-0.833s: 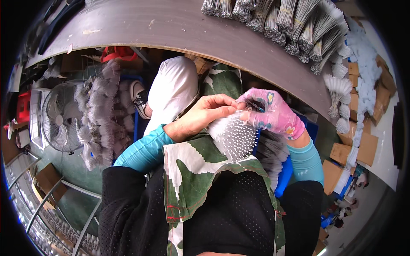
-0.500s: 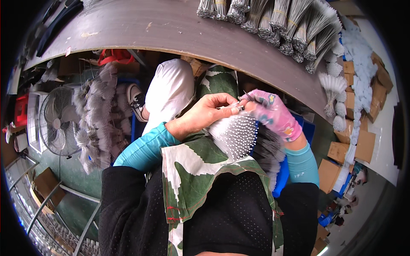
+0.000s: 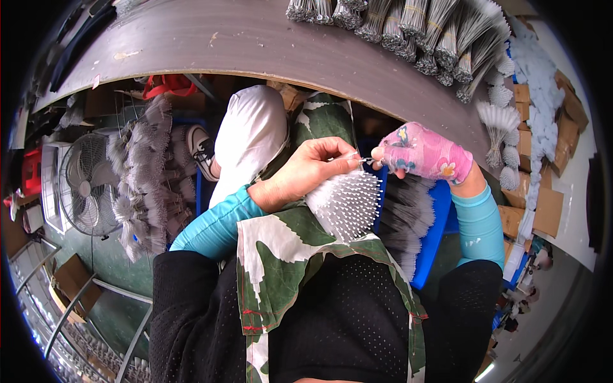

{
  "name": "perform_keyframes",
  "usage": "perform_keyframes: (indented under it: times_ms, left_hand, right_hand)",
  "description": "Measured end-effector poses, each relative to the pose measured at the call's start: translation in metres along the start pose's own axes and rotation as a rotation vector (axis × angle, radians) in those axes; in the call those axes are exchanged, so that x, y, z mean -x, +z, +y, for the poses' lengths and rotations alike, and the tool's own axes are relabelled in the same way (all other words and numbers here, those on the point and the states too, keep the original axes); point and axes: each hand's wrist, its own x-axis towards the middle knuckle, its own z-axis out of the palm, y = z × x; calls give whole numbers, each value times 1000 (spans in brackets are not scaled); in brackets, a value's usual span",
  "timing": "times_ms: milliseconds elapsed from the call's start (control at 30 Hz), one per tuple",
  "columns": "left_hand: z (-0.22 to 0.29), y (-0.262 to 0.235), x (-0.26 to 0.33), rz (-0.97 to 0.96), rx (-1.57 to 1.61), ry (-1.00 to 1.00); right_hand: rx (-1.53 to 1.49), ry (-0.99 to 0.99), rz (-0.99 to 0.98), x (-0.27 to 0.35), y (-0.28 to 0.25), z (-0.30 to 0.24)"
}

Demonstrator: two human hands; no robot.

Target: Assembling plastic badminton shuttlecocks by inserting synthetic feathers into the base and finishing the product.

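My bare left hand [image 3: 300,171] is closed in a pinch, its thumb and forefinger on a thin metal wire [image 3: 366,159]. To its right, my right hand [image 3: 424,153], in a pink flowered glove with bare fingertips, pinches the other end of that wire. A short length spans the gap between the hands. Right below my left fingers, a bundle of white-tipped strands [image 3: 348,204] rests on my lap, its tips fanned toward me. Whether the wire joins the bundle is hidden by my left fingers. A camouflage apron [image 3: 274,274] lies under the bundle.
Grey bristle bundles [image 3: 405,217] fill a blue bin [image 3: 437,226] beside my right leg. Ahead runs a brown table [image 3: 255,45] with several tied wire bundles [image 3: 415,19]. At left stand a fan [image 3: 86,185] and hanging bristle pieces [image 3: 143,179]; cardboard boxes [image 3: 548,204] lie at right.
My right hand has moved right, away from my left hand, drawing the wire end out between them. The left hand keeps its pinch above the bundle.
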Motion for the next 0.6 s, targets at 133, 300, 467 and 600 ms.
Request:
perform_keyframes:
  times_ms: [133,300,467,600]
  left_hand:
    - [1,0,0,0,-10,-1]
    - [2,-1,0,-5,-22,-6]
    - [0,1,0,-24,-60,24]
    - [-4,0,-1,-41,-103,58]
  right_hand:
    - [-13,-8,-21,-4,-1,2]
    - [-14,17,-18,-3,1,-2]
    - [63,1,-60,-3,-3,-6]
    - [137,-39,-109,-8,-5,-1]
